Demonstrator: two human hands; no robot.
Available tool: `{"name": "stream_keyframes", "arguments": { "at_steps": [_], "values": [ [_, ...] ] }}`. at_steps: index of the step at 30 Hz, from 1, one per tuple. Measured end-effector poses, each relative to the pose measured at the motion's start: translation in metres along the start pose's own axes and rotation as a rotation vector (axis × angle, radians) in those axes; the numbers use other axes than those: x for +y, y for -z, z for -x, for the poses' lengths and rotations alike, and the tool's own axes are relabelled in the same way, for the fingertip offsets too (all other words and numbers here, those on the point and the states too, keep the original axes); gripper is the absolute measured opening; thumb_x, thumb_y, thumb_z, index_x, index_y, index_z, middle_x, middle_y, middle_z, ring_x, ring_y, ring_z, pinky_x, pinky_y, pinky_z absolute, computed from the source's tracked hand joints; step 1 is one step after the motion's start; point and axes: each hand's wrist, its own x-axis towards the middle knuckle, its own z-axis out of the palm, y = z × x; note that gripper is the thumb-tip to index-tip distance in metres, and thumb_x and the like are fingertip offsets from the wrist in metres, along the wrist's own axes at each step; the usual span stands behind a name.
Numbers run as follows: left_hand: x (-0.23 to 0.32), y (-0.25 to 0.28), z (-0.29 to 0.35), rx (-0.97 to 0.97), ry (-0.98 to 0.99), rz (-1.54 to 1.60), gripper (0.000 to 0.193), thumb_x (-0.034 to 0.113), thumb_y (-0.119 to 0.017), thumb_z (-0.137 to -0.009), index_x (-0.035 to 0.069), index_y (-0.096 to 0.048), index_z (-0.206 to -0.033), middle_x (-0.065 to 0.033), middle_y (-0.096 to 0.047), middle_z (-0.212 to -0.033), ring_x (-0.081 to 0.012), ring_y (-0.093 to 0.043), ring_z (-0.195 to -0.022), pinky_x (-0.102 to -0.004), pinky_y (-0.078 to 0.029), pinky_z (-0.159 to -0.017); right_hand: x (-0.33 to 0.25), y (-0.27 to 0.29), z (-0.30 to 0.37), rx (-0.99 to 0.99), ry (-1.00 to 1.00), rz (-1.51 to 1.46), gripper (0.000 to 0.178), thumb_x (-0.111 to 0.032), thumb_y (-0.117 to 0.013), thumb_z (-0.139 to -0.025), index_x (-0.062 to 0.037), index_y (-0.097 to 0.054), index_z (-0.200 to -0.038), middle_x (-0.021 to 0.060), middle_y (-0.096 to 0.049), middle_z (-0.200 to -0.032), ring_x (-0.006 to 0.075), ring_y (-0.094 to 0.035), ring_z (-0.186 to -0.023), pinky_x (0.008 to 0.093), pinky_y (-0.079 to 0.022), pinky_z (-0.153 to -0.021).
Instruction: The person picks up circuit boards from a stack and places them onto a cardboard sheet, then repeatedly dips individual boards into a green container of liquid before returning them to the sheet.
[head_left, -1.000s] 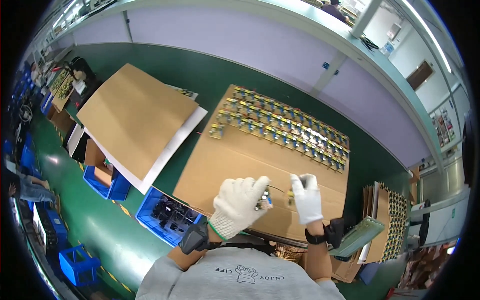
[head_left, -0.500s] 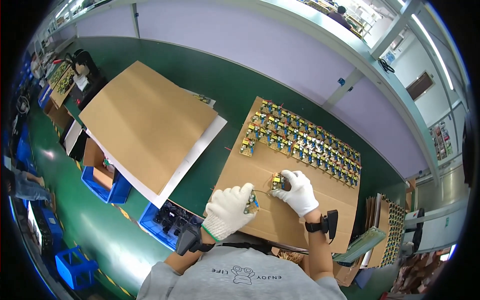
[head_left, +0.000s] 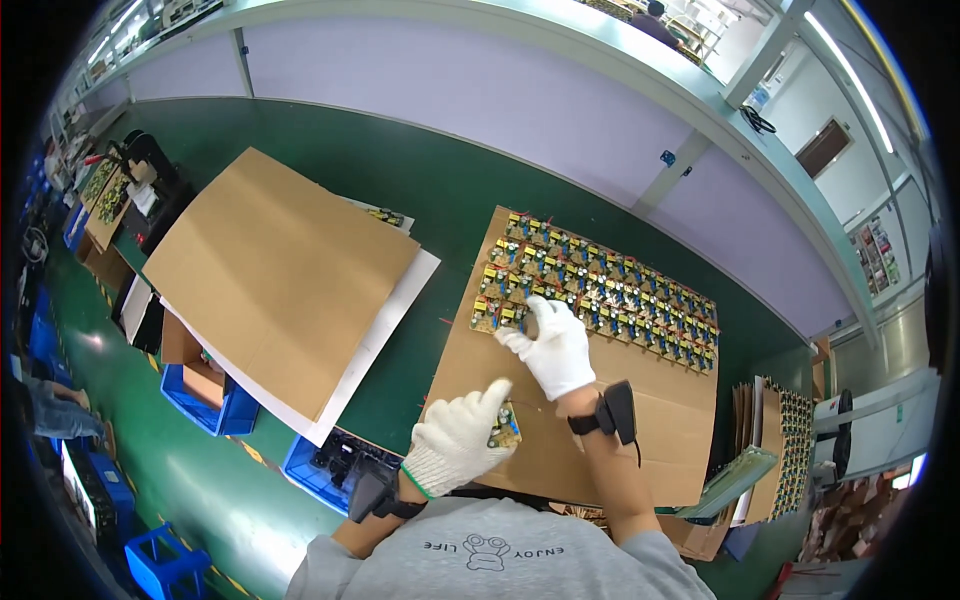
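Note:
In my gloved left hand [head_left: 455, 440] is a small circuit board [head_left: 507, 428] with blue and yellow parts, held above the near part of a flat cardboard sheet [head_left: 470, 375]. My gloved right hand [head_left: 552, 350] reaches farther over the sheet, its thumb and fingers around another circuit board [head_left: 512, 316] at the left end of the nearest row. That board is partly hidden by the glove. Several rows of similar circuit boards [head_left: 620, 285] fill the far part of the sheet, with yellow and blue components and short red wires.
A large brown cardboard sheet [head_left: 290, 280] lies over white sheets at the left of the green table [head_left: 430, 180]. Blue bins [head_left: 215, 400] stand below the left edge. Upright cardboard sheets [head_left: 750, 420] and more boards [head_left: 793, 440] are at right. A purple partition [head_left: 450, 100] runs behind.
My right hand has carried a circuit board away from beside my left hand to the left end of the nearest row. My left hand still holds its board, almost in place.

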Motion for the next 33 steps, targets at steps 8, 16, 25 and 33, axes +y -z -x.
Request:
{"name": "stream_keyframes", "arguments": {
  "at_steps": [8,16,25,33],
  "values": [
    [0.024,0.009,-0.023,0.244,0.058,-0.065,0.103,0.035,-0.079,-0.066,-0.010,-0.026,-0.142,-0.0156,-0.058,-0.105,-0.0276,-0.057,-0.074,-0.0373,-0.049,-0.059,-0.019,0.022,0.063,-0.254,-0.516,-0.832,0.051,-0.047,-0.045,-0.100,-0.0016,-0.065,-0.087,0.0094,-0.062,-0.069,0.0177,-0.057,-0.062,0.0343,-0.047,-0.062],
    [0.021,0.023,-0.045,0.450,-0.234,-0.244,0.068,0.016,-0.072,-0.063,0.001,-0.049,-0.125,-0.0156,-0.056,-0.106,-0.0305,-0.059,-0.087,-0.0407,-0.045,-0.076,-0.011,0.020,0.073,0.129,-0.541,-0.573,0.037,-0.030,-0.051,-0.100,0.0007,-0.063,-0.085,0.0145,-0.055,-0.063,0.0185,-0.049,-0.055,0.0350,-0.043,-0.055],
    [0.006,-0.015,-0.031,0.257,-0.025,0.325,0.041,0.017,-0.077,-0.067,0.007,-0.056,-0.100,-0.0112,-0.061,-0.090,-0.0306,-0.061,-0.084,-0.0408,-0.049,-0.076,0.031,0.022,0.080,-0.210,-0.807,-1.810,0.040,-0.036,-0.049,-0.101,0.0000,-0.062,-0.091,0.0042,-0.056,-0.060,0.0146,-0.056,-0.055,0.0286,-0.044,-0.053],
    [-0.002,-0.019,-0.026,0.174,0.026,0.236,0.049,0.024,-0.078,-0.069,0.010,-0.058,-0.111,-0.0093,-0.062,-0.096,-0.0291,-0.062,-0.092,-0.0395,-0.049,-0.081,0.017,0.044,0.060,0.022,-0.299,0.279,0.046,-0.038,-0.064,-0.088,-0.0041,-0.062,-0.118,0.0194,-0.062,-0.098,0.0350,-0.062,-0.084,0.0436,-0.050,-0.075]
  ]
}}
